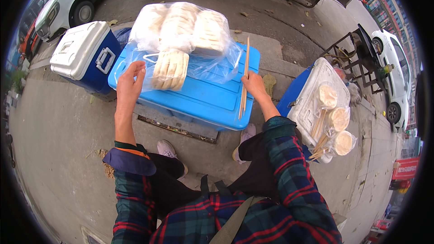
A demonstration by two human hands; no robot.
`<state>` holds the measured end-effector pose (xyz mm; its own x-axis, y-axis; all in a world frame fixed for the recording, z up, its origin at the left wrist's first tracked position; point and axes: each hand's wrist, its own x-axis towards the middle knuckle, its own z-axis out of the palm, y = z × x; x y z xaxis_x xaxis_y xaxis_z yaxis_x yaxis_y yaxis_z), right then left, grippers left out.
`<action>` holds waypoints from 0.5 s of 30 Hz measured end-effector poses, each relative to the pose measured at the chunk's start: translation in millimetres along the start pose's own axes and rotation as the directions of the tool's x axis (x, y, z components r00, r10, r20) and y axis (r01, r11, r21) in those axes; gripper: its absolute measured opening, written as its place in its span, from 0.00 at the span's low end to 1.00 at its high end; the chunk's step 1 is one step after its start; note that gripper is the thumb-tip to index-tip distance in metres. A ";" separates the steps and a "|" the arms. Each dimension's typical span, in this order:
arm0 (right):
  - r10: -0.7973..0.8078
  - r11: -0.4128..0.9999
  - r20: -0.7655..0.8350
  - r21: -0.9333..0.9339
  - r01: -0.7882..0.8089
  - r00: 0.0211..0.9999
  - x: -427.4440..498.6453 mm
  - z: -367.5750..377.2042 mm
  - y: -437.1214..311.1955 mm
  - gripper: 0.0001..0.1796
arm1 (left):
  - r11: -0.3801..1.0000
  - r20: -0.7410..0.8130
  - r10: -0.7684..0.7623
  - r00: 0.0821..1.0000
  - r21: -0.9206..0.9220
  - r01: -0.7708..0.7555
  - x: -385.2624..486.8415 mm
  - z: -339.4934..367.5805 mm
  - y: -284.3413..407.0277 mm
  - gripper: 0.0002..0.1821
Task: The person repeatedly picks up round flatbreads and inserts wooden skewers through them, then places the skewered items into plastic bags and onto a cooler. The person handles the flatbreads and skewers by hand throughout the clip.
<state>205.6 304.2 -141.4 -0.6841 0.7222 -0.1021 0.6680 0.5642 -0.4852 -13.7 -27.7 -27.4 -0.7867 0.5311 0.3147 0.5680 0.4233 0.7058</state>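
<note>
A blue plastic storage box with its lid on stands before me. On its lid lie plastic bags of pale, strip-like food, and one pale folded bundle sits at their near side. My left hand is raised at the left of this bundle, fingers slightly bent, beside a white plastic loop; whether it touches the clear bag I cannot tell. My right hand grips several thin wooden skewers near the box's right edge, the sticks pointing away from me and back towards me.
A blue cooler with a white lid stands left. At right, another cooler's white lid bears bagged round pale foods with skewers. Beyond it is a black metal frame. A drain slot runs below the box. Cars are parked on both sides.
</note>
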 end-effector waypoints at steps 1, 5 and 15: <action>0.010 0.994 -0.002 0.105 -0.010 1.000 3.0 -1.6 4.3 0.16 | 0.999 0.054 -0.042 0.998 -0.022 0.043 -1.7 -1.0 -0.3 0.13; 0.025 0.932 -0.094 0.362 0.011 0.995 11.0 -4.4 23.7 0.13 | 0.995 0.090 -0.024 0.996 0.100 0.015 -6.3 -4.5 4.4 0.12; -0.010 0.515 -0.285 0.820 0.249 0.958 -10.6 -52.4 -26.0 0.14 | 0.996 0.348 0.086 0.934 -0.059 -0.070 -19.6 -12.9 28.4 0.05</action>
<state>210.8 302.8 -82.1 -0.5788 0.8007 0.1543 -0.0669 0.1420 -0.9876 14.8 -35.5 -5.3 -0.6016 0.7876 0.1337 0.6064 0.3413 0.7182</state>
